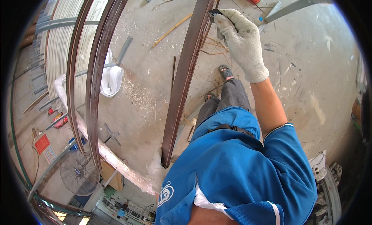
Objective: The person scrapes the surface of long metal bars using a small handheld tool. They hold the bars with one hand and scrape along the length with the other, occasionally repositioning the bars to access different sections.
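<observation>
My right hand (pixel 241 40), in a pale knit work glove, pinches a small flat black piece (pixel 213 12) against the upper part of a long dark brown frame bar (pixel 187 70). What the black piece is I cannot make out. The bar slants down to my body, one long edge looking rough and speckled. At its lower end my left hand (pixel 155 170), gloved too, is closed around the bar, its fingers partly hidden.
More brown bars (pixel 97 66) stand to the left, past a stack of pale ribbed panels (pixel 62 50). A standing fan (pixel 79 172) is at lower left. On the littered concrete floor lie a white roll (pixel 112 79), a broom handle (pixel 172 30) and grey metal strips (pixel 124 50).
</observation>
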Demonstrator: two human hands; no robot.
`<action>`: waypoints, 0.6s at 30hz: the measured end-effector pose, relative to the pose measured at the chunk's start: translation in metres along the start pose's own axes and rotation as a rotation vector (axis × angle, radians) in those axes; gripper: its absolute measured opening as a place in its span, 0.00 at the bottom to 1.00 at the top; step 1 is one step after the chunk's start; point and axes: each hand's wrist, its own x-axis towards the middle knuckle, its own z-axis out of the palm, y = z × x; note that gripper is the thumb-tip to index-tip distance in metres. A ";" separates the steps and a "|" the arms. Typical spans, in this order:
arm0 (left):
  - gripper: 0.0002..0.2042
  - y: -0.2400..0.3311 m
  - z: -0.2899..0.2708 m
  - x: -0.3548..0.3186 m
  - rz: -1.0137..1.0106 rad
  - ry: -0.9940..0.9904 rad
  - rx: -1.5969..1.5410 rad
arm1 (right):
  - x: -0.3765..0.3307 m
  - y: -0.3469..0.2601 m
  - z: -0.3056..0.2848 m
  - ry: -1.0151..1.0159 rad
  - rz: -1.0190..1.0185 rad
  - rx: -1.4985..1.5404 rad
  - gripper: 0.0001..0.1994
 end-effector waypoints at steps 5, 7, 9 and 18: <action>0.20 -0.007 0.002 0.001 -0.050 -0.020 0.024 | 0.004 0.004 -0.004 -0.008 -0.051 -0.032 0.10; 0.21 -0.006 0.001 0.001 -0.031 -0.024 0.019 | 0.005 0.004 -0.005 -0.018 -0.053 -0.007 0.10; 0.21 -0.002 0.000 0.001 -0.041 -0.034 -0.013 | 0.005 0.002 -0.005 -0.030 -0.074 0.008 0.10; 0.21 0.011 0.000 0.001 -0.070 -0.043 -0.017 | 0.000 -0.002 -0.009 -0.069 0.012 0.095 0.09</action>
